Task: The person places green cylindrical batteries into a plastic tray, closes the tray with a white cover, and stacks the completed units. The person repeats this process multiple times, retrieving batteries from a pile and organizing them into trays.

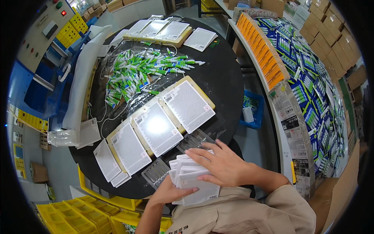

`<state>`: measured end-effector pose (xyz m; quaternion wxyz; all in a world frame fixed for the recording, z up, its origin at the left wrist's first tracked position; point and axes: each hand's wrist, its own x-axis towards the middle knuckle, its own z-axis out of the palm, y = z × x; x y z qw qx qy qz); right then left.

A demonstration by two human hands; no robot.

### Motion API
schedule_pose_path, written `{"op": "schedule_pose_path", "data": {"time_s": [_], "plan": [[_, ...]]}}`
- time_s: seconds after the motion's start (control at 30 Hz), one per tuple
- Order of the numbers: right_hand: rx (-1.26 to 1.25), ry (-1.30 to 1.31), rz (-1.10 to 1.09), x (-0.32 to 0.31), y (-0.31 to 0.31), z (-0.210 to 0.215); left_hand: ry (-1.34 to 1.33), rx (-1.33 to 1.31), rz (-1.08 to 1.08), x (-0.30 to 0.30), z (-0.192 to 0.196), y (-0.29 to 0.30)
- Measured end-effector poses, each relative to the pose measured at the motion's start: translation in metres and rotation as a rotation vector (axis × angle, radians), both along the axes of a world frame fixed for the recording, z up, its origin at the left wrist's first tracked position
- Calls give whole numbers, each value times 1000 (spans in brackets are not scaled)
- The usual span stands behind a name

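Note:
A thick stack of white backing cards (198,187) is held in front of my body, its upper edges uneven and fanned. My left hand (171,192) grips the stack's lower left side, thumb across the front face. My right hand (224,165) rests on the stack's upper right part, its fingers stretched out and spread over the top edges, with the thumb against the cards. Just beyond the stack lie clear plastic blister trays (156,173). Past them is a long yellow fixture (208,97) with several white cards (157,128) laid on it.
Green-and-white tubes (132,74) are heaped on the black round table (224,74). A second card-covered yellow fixture (183,37) is at the far side. Orange boxes (261,50) and blister packs (307,85) fill the right-hand bench. Yellow bins (74,214) stand lower left.

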<state>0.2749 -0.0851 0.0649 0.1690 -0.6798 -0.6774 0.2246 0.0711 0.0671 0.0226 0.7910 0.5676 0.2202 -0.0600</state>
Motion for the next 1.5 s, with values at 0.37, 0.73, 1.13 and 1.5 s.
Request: {"op": "schedule_pose_path", "data": {"time_s": [0.37,0.73,1.13,1.5], "plan": [[-218,73,119,-8,15,12,84,111,-75,8,2,-18],[-212,329,-131,0,-33,-2,-38,582,-169,29,-8,-43],[-303,-124,212,41,-22,49,-212,911,-609,87,31,-23],[-271,352,-196,98,-55,15,-509,1153,-8,82,47,7]]}}
